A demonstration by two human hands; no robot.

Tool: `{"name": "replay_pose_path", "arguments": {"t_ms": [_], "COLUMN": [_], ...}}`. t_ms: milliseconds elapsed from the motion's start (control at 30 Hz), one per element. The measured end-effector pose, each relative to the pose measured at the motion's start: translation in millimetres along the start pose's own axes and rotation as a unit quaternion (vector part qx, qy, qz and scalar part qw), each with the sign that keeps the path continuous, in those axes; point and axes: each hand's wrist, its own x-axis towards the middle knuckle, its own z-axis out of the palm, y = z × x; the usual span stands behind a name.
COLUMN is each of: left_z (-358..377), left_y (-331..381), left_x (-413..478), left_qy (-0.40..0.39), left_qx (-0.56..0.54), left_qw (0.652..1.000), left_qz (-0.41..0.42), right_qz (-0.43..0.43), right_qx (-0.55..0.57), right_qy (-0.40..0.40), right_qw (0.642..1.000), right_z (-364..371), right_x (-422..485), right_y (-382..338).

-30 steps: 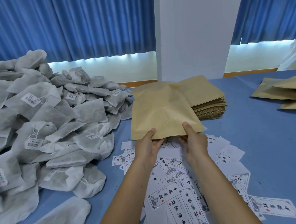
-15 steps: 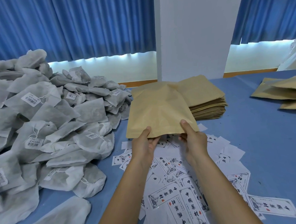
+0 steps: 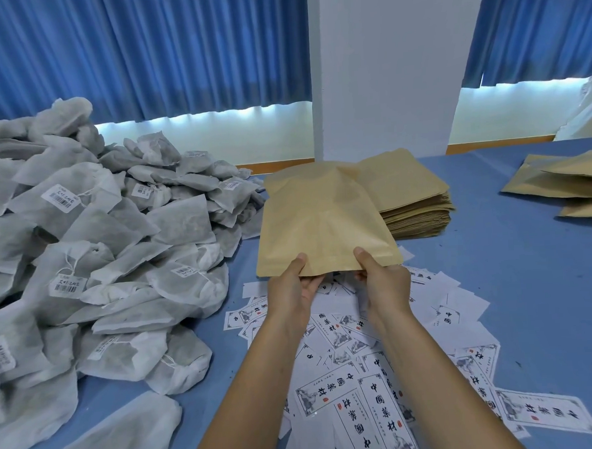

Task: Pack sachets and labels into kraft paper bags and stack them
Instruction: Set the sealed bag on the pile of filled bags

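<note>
Nearest us, along the bench's [image 3: 538, 301] near edge, the labels [image 3: 362, 402] lie in a loose overlapping heap: white slips w/ black characters and small red seals, some face down. Our forearms cross over them. At the near-left corner one sachet [image 3: 110, 443] lies flat, just beside the big pile.

The sachets [image 3: 94, 269] fill the bench's whole left side. They're grey-white fabric pouches piled high, several w/ drawstrings and barcode tags showing.

Mid-bench, over the far end of the labels, our left hand [image 3: 293, 289] and right hand [image 3: 385, 281] both hold the bag [image 3: 322, 223] by its near edge. Each thumb sits on top w/ fingers curled under, and the hands are a little apart. The bag is lifted clear of the labels and slopes away from us. It looks puffed in the middle, but whether it's filled we can't tell.

Right behind it sits the stack [image 3: 413, 197] of flat kraft bags, neat, many layers. The held bag's far end overlaps it in our view. At the right edge, well apart, the other bags [image 3: 566, 182] lie overlapped, partly cut off by the frame.

Beyond the far edge stands a white pillar [image 3: 382, 65] at centre, w/ blue curtains [image 3: 141, 50] on either side and a pale strip of wall below them.
</note>
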Motion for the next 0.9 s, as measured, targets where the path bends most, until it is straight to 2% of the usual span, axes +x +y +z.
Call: {"name": "replay_pose_path", "arguments": {"t_ms": [133, 400, 533, 767, 900], "left_z": [-0.1, -0.3, 0.5, 0.5, 1.6], "left_y": [-1.2, -3.2, -5.2, -7.8, -10.5], "left_x": [0.2, 0.0, -0.2, -1.5, -2.2], "left_qy": [0.002, -0.004, -0.006, -0.001, -0.003], "left_qx": [0.004, 0.007, 0.007, 0.012, 0.019], "left_qw": [1.000, 1.000, 1.000, 1.000, 1.000], "left_qz": [-0.004, -0.003, -0.009, -0.004, -0.010], "right_qz": [-0.002, 0.009, 0.017, 0.032, 0.046], "right_qx": [0.001, -0.044, -0.009, -0.058, -0.011], "right_qy": [0.007, -0.030, -0.019, -0.087, -0.069], "right_qw": [1.000, 0.999, 1.000, 0.994, 0.997], "right_z": [-2.9, -1.8, -3.4, -1.0, -1.4], "right_x": [2.2, 2.9, 7.7, 13.8, 14.9], "right_y": [-0.3, 2.7, 4.4, 11.8, 12.2]}}
